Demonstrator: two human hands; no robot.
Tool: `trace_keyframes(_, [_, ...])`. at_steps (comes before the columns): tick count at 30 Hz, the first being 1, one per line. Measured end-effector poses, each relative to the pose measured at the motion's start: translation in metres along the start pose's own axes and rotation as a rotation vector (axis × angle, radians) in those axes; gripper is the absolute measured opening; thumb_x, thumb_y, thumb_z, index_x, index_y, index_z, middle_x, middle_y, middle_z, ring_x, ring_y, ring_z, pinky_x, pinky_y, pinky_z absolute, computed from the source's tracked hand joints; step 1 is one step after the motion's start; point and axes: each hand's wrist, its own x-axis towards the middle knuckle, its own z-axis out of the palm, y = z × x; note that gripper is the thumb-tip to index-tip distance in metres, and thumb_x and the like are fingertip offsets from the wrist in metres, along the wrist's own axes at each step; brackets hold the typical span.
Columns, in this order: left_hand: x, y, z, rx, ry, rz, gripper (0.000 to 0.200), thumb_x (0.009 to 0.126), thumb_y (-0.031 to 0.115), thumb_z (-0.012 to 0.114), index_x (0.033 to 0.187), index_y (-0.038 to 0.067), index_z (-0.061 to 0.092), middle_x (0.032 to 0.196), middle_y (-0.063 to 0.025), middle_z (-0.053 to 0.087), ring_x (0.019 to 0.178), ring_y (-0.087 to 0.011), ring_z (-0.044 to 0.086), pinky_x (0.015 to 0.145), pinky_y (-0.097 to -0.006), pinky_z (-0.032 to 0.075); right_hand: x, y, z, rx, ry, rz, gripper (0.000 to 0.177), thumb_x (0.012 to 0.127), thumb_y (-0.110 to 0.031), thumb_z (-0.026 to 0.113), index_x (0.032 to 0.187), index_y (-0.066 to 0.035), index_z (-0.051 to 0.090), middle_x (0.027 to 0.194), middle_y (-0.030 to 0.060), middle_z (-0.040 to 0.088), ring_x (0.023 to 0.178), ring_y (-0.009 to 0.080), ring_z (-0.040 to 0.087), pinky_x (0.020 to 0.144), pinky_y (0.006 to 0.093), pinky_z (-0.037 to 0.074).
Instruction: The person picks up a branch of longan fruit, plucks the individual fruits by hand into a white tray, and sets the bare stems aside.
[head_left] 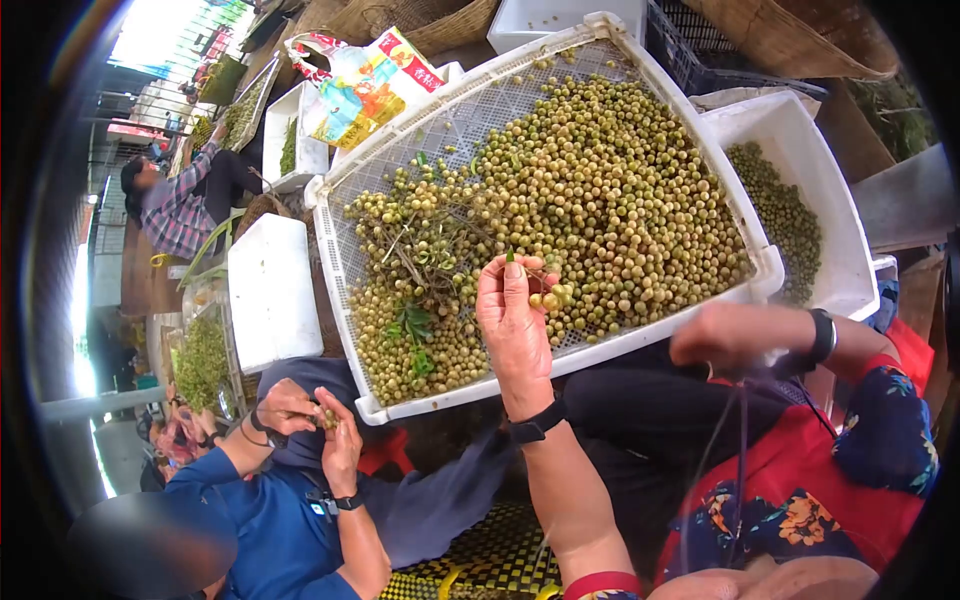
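Observation:
My left hand [515, 310], wearing a black wristband, pinches a thin fruit sprig [548, 292] between thumb and fingers. A few small round yellow-green fruits hang from the sprig, and a green leaf tip shows above the thumb. Beneath it lies a large white mesh tray [455, 130] holding a heap of loose round fruits [620, 200]. Stems, twigs and green leaves [410, 325] are mixed in on the tray's left side. To the right, near the tray's edge, my right hand [730, 335] is smeared by motion, so its fingers cannot be made out.
A white foam box [840, 220] with smaller green fruits stands right of the tray. Another white box [272, 290] is at the left. A printed bag [375, 90] lies behind. A co-worker in blue [270, 530] holds something small at the lower left; another person [185, 205] sits farther back.

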Motion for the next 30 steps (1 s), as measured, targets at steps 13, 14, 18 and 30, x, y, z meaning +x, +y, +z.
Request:
trace_keyframes(13, [-0.003, -0.015, 0.02, 0.267, 0.098, 0.047, 0.017, 0.098, 0.016, 0.06, 0.106, 0.003, 0.053, 0.094, -0.0078, 0.064, 0.079, -0.019, 0.068, 0.069, -0.0321, 0.059, 0.085, 0.007, -0.007, 0.373, 0.734, 0.13, 0.024, 0.088, -0.02, 0.073, 0.095, -0.004, 0.057, 0.076, 0.0003, 0.057, 0.065, 0.0075, 0.052, 0.058, 0.0254, 0.044])
trace_keyframes(14, [-0.003, -0.014, 0.02, 0.272, 0.101, 0.064, 0.017, 0.098, 0.015, 0.06, 0.107, 0.002, 0.053, 0.094, -0.008, 0.063, 0.079, -0.0188, 0.068, 0.069, -0.0319, 0.059, 0.089, 0.009, -0.005, 0.406, 0.776, 0.126, 0.028, 0.087, -0.023, 0.075, 0.097, -0.005, 0.056, 0.077, -0.0012, 0.056, 0.066, 0.0056, 0.05, 0.057, 0.0238, 0.043])
trace_keyframes(18, [-0.001, -0.014, 0.024, 0.347, 0.08, 0.078, 0.017, 0.098, 0.013, 0.059, 0.107, 0.001, 0.053, 0.093, -0.0076, 0.062, 0.079, -0.0168, 0.067, 0.069, -0.0303, 0.06, 0.102, 0.017, 0.003, 0.583, 0.892, 0.102, 0.039, 0.085, -0.026, 0.077, 0.107, -0.004, 0.054, 0.071, -0.0023, 0.053, 0.063, 0.0066, 0.049, 0.055, 0.0256, 0.041])
trace_keyframes(30, [-0.003, -0.019, 0.023, 0.441, 0.023, 0.153, 0.016, 0.092, 0.005, 0.066, 0.105, 0.001, 0.056, 0.091, -0.0047, 0.064, 0.079, -0.0121, 0.065, 0.07, -0.0266, 0.058, 0.112, 0.025, 0.007, 1.001, 0.782, -0.063, 0.016, 0.095, -0.013, 0.064, 0.107, -0.002, 0.061, 0.074, -0.0016, 0.06, 0.064, 0.0055, 0.061, 0.057, 0.0209, 0.051])
